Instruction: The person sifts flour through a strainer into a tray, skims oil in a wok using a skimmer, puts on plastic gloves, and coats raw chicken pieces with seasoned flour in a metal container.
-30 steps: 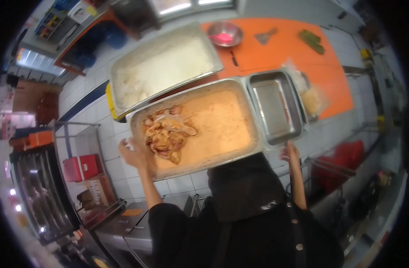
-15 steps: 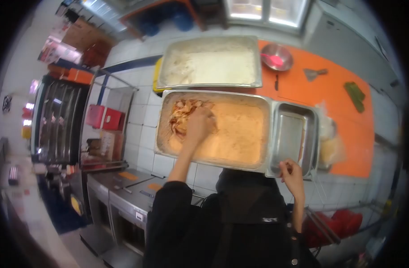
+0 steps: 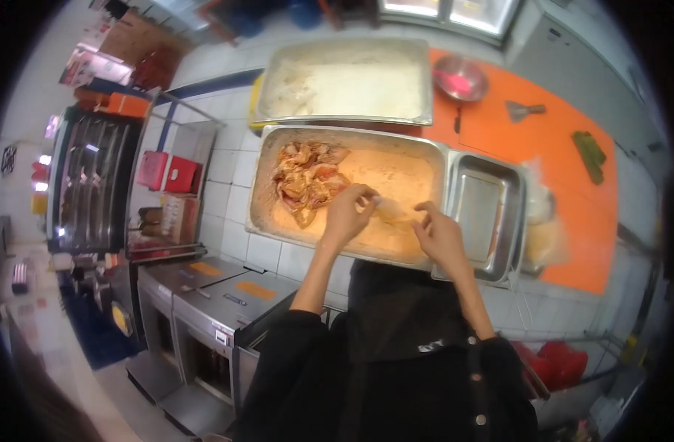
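A deep metal tray (image 3: 257,202) holds orange powder, with a heap of coated meat pieces (image 3: 307,180) at its left end. Over the powder, right of the heap, a pale, thin piece of meat (image 3: 393,212) stretches between my hands. My left hand (image 3: 348,214) pinches its left end. My right hand (image 3: 436,234) is at its other end with thumb and fingers curled in. Behind stands a second metal tray (image 3: 425,81) of white powder, with pale pieces at its left side. A smaller metal pan (image 3: 515,221) adjoins the orange powder tray on the right.
On the orange table top (image 3: 554,144) are a metal bowl (image 3: 461,77) with a pink item, a scraper (image 3: 525,110), green items (image 3: 590,157) and plastic bags (image 3: 542,236). Steel units (image 3: 212,291) stand at lower left, with a red cooler (image 3: 167,172) on a rack beyond.
My left hand has moved right from the meat heap and now has a piece between its fingers. My right hand has come left from the small pan to that piece over the powder.
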### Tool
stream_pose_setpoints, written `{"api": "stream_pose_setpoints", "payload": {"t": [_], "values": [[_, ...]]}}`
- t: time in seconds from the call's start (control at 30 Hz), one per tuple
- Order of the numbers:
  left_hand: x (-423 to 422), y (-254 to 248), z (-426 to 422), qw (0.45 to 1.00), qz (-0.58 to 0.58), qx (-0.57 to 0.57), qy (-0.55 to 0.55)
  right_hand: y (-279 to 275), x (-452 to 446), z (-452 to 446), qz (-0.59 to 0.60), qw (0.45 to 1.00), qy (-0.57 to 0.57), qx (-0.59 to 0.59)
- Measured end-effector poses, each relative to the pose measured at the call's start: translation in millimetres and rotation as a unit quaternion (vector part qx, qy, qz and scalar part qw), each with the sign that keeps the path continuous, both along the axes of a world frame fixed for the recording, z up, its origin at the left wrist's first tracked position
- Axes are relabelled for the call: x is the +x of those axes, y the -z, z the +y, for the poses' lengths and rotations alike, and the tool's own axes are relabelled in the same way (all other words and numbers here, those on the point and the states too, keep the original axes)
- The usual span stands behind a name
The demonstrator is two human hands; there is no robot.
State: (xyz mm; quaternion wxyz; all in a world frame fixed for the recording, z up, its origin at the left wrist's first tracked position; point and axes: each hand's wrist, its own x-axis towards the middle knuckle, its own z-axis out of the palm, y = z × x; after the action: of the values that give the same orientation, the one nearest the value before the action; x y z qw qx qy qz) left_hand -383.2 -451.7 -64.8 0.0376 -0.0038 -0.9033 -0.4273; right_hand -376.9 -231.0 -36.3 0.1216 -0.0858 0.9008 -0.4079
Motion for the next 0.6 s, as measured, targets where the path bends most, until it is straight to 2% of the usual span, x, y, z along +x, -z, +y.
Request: {"api": "stream_pose_setpoints", "payload": {"t": [0.13, 0.2, 0.33, 0.4, 0.47, 0.53, 0.6], "values": [[-17, 15, -42, 0.999, -0.030, -0.030, 0.020, 6, -8, -24, -0.033, 0.998, 0.046, 0.020], [-22, 36, -64, 0.995, 0.025, -0.094, 0.029, 9, -5, -39, -0.057, 0.995, 0.078, 0.026], [-1, 33, -70, 0.995, 0.047, -0.068, 0.058, 22, 7, -66, -0.040, 0.996, 0.057, 0.048], [19, 38, -64, 0.992, 0.075, -0.021, 0.096, 22, 12, -89, -0.020, 0.999, -0.008, 0.048], [42, 45, -58, 0.994, 0.078, -0.014, 0.081, 31, 17, -107, -0.015, 0.997, -0.036, 0.067], [52, 45, -43, 0.992, 0.089, 0.007, 0.090, 59, 25, -109, 0.059, 0.997, -0.053, 0.026], [63, 36, -33, 0.998, 0.039, 0.051, 0.019, 66, 26, -101, 0.040, 0.996, -0.048, 0.055]]}}
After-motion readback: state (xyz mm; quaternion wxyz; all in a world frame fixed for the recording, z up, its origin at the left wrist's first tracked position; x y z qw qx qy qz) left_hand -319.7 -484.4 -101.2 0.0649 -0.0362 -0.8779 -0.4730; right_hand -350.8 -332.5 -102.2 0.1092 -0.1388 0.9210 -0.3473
